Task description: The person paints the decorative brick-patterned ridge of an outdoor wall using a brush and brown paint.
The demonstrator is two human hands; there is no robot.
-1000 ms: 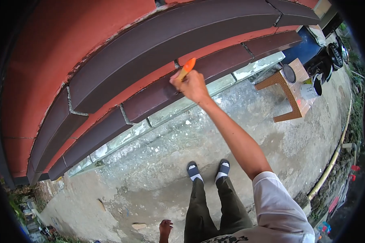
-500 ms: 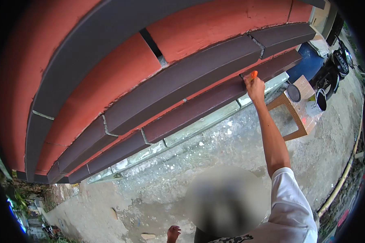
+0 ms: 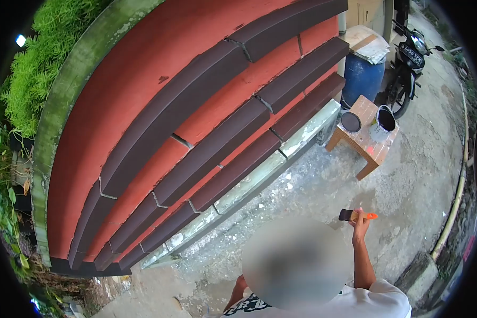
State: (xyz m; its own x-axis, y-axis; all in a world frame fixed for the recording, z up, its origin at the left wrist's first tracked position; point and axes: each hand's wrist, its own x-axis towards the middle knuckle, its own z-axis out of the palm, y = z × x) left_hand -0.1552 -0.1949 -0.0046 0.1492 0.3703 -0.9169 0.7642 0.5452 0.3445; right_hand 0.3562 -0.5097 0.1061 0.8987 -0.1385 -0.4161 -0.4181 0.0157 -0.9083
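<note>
Right hand [image 3: 360,227], arm bent, at 4 o'clock | pinches brush [image 3: 355,215], bristles toward 9 o'clock | left hand hidden, can't tell its state

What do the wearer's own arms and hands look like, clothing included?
The right hand is ungloved, its forearm bare below a short white sleeve. The white shirt has black print. Blur hides the left hand.

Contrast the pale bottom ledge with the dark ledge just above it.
The bottom ledge is pale greenish white; the dark ledge is deep maroon-brown. The bottom ledge looks blotchy, the dark ledge evenly colored. Both run along the red wall in segments split by joints.
</note>
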